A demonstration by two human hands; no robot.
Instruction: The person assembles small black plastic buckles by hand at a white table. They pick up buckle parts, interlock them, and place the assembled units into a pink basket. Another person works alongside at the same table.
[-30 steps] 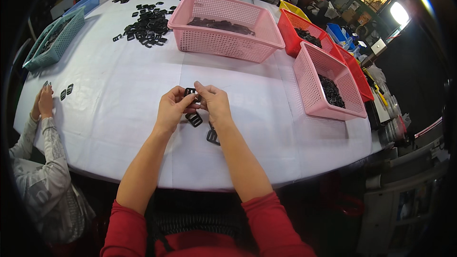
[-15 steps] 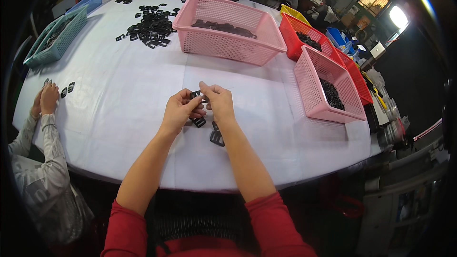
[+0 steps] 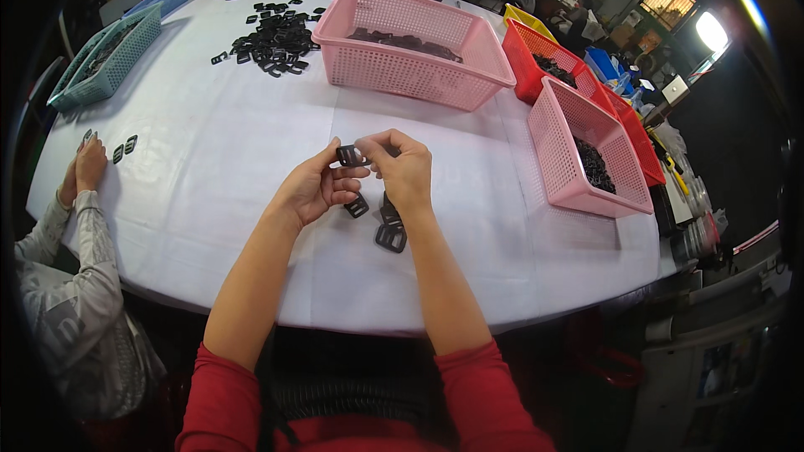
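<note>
Between my hands, just above the table, is a black plastic strap buckle (image 3: 346,156) with slots across it. My left hand (image 3: 308,188) pinches its left side between thumb and fingers, palm partly turned up. From the other side, my right hand (image 3: 406,169) grips its right end; the right fingertips are partly hidden. Below the left fingers, one loose buckle (image 3: 357,206) lies on the white-covered table (image 3: 243,159). Another buckle (image 3: 391,238) lies beside my right wrist, touching or close to a further black piece that the wrist partly covers.
A large pink basket (image 3: 410,80) holding black parts stands ahead, left of which lies a heap of buckles (image 3: 276,40). Farther right are a smaller pink basket (image 3: 578,187) and red baskets (image 3: 523,54). A green basket (image 3: 126,67) stands far left, and a co-worker's hands (image 3: 89,166) rest nearby.
My left hand has opened its lower fingers and tilted the palm up. The right hand has shifted right and rolled over, and the held buckle now shows more plainly. The view has shifted slightly.
</note>
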